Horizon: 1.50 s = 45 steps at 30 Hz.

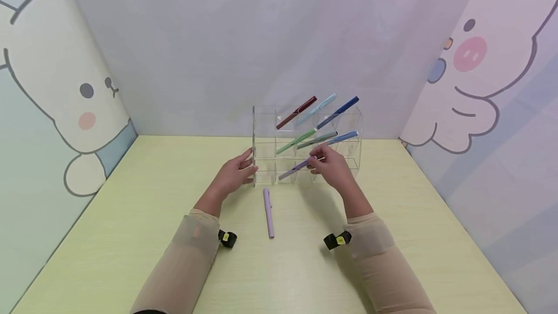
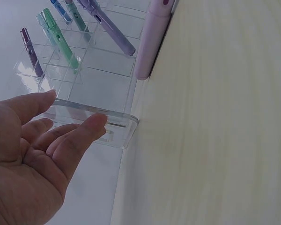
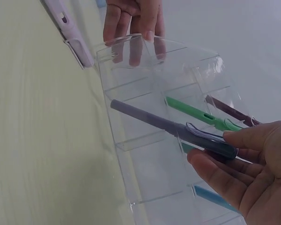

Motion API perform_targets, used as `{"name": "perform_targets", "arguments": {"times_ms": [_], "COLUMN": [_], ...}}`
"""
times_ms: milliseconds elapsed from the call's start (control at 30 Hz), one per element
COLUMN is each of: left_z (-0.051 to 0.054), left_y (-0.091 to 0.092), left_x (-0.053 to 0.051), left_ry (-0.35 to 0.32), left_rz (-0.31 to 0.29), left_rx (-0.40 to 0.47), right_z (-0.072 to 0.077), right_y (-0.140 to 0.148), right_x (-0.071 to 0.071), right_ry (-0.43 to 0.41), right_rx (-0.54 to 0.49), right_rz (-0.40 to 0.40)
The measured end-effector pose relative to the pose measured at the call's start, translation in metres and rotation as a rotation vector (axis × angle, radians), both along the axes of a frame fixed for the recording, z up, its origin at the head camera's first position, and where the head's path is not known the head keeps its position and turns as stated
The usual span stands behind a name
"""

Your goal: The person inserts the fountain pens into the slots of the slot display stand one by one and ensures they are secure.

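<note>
A clear acrylic pen rack (image 1: 264, 150) stands on the table in the head view. My right hand (image 1: 332, 164) pinches a purple pen (image 3: 147, 117) near its clip end, thumb against fingers. That pen slants across the rack's bottom row, its other end toward the left. My left hand (image 1: 235, 174) touches the rack's left side panel (image 2: 91, 112), fingers extended along it and not curled round it. On the table in front of the rack lies a light purple pen (image 1: 268, 213), apart from both hands.
The upper row bears a dark red pen (image 1: 296, 112), a pale blue pen (image 1: 317, 109) and a navy pen (image 1: 337, 112). In the middle row lean a light green pen (image 1: 296, 141), a grey-green pen (image 1: 318, 139) and a blue pen (image 1: 344, 137). A wall rises behind the rack.
</note>
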State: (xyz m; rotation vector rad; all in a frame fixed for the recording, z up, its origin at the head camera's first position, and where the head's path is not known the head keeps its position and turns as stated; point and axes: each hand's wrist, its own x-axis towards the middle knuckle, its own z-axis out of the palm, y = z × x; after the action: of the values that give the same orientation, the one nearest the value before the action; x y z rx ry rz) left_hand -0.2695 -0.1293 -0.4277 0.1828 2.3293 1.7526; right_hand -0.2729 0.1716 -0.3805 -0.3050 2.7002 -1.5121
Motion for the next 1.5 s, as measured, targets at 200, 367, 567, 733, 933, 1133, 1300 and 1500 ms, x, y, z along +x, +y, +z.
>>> {"name": "perform_targets", "arguments": {"times_ms": [200,367,567,733,933,1133,1300,1500], "left_z": [0.000,0.001,0.000,0.000,0.000,0.001,0.002,0.002], "left_y": [0.000,0.001,0.001,0.001,0.000,0.000,0.000,0.000], "left_x": [-0.001,0.000,0.000,-0.001,-0.001,0.001,0.000,0.000], "left_ry": [0.002,0.001,0.000,0.007,0.008,0.001,0.007,-0.007], "left_rz": [-0.007,-0.006,-0.006,-0.006,-0.006,-0.010,-0.007,-0.009], "left_rx": [0.003,0.000,0.001,-0.002,0.005,0.009,0.009,0.019], "right_z": [-0.002,-0.001,0.014,0.028,0.033,0.036,0.026,0.006], "right_y": [-0.002,-0.001,0.008,0.011,0.011,-0.002,-0.028,-0.059], "right_x": [0.000,0.001,0.008,0.015,0.019,0.025,0.031,0.037], "right_ry": [-0.009,-0.010,0.020,0.058,0.069,0.084,0.096,0.039], "right_rx": [0.005,0.033,0.115,0.171,0.220,0.171,0.211,0.271], "right_rz": [0.014,0.030,-0.028,-0.065,-0.084,-0.045,0.066,0.198]}}
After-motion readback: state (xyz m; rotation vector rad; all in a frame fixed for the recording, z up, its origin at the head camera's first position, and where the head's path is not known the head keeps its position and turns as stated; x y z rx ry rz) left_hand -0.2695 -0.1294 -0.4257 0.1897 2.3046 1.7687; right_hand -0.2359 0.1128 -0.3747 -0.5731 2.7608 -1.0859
